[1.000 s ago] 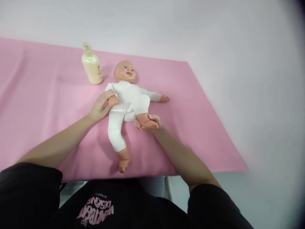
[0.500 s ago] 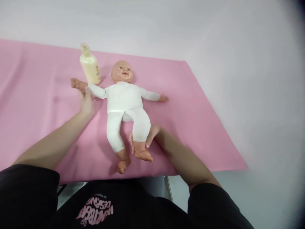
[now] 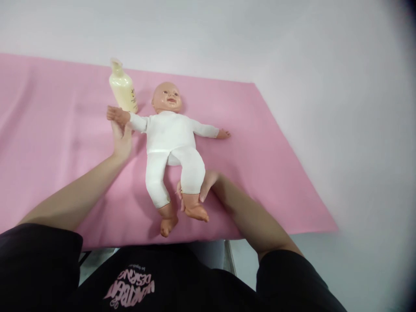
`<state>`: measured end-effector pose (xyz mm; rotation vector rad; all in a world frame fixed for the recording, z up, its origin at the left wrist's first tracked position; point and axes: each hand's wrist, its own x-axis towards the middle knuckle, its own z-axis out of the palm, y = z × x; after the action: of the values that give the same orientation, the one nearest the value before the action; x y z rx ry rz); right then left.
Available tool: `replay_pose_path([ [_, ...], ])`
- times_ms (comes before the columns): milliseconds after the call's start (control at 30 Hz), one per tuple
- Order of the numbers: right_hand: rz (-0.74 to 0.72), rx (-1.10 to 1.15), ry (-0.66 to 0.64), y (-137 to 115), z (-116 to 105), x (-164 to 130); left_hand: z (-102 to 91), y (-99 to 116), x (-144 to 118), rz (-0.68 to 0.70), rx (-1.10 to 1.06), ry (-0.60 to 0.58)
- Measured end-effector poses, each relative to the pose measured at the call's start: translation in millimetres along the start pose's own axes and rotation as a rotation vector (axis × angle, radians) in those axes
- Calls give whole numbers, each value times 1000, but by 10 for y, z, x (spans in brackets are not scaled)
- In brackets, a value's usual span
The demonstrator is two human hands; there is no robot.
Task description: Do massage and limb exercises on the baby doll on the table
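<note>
A baby doll (image 3: 170,132) with a white cloth body lies on its back, its head toward the far side. My left hand (image 3: 122,141) grips the doll's arm on the left near the wrist, lifting it off the surface; some of my fingers are hidden behind it. Around the doll's lower leg on the right, just above the foot, my right hand (image 3: 208,184) is closed, with fingers underneath. The doll's other arm and other leg rest untouched.
A pale yellow pump bottle (image 3: 125,91) stands just behind the raised doll arm. Pink cloth (image 3: 247,151) covers the table, whose right edge slants toward me. A pale wall (image 3: 208,34) rises behind.
My left hand has moved a little to the right, bringing the doll's arm inward so that it bends closer to the body. My right hand stays on the leg.
</note>
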<state>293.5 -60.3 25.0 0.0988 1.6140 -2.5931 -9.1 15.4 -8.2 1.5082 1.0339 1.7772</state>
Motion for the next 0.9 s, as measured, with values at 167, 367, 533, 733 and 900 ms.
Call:
replay_pose_path([
  [167,-100,170,-26,291,-151,-48,16,74,-98,344,323,-263],
  [367,-469,190,349,361,-194,-35,43,205,-116,440,557,-550],
  [533,-487,257,658,246,-167,-15,70,202,-98,430,617,-670],
  [733,-414,298,793,234,-171,-7,104,194,-104,330,491,-645],
  [900,-423,310,820,226,-157,11,140,228,-95,231,439,-629],
])
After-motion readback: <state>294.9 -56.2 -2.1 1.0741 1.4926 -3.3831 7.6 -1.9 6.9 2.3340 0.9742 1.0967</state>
